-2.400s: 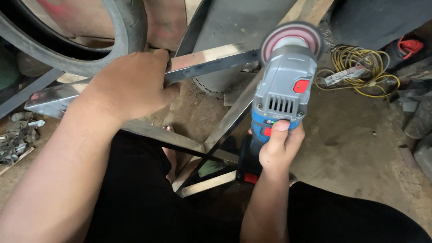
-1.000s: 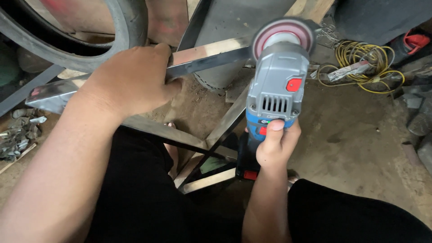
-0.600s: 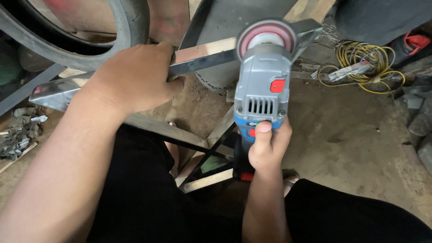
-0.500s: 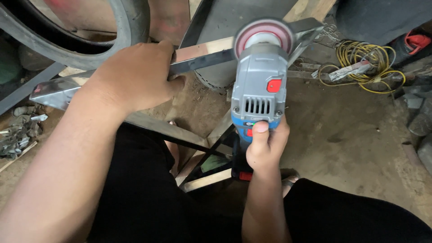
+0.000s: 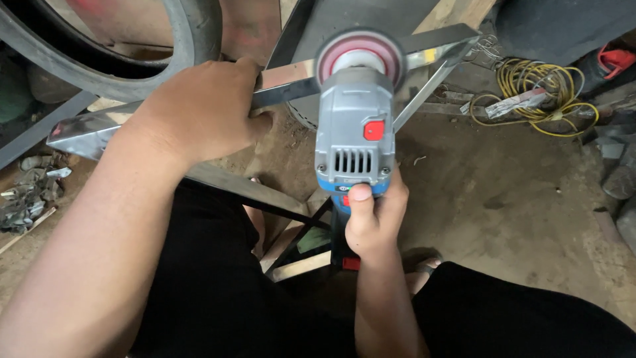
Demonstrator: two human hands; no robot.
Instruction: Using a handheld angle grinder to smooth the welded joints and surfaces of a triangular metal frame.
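The left hand (image 5: 199,109) is clamped over a shiny metal bar (image 5: 86,129) that runs crosswise in front of the person, fingers curled over its far edge and palm pressing down on its top face. The right hand (image 5: 371,215) is wrapped tight around the rear grip of a grey and blue angle grinder (image 5: 354,142), thumb lying on top just behind the vent slots. The grinder points away from the body, and its pink-red disc (image 5: 361,56) sits on or just at the bar, close to the right of the left hand's fingertips; whether it actually touches cannot be told.

The bar looks stiff and smooth, likely slippery under a palm, with hard corners, so a firm hold well clear of the disc suits it. The grinder seems heavy at the front and is best held by its narrow rear grip.

A dark tyre (image 5: 192,33) lies beyond the left hand, a coil of yellow cable (image 5: 530,83) on the dirt floor (image 5: 503,192) to the right of the grinder, and scrap metal bits (image 5: 30,192) to the left of the left arm.
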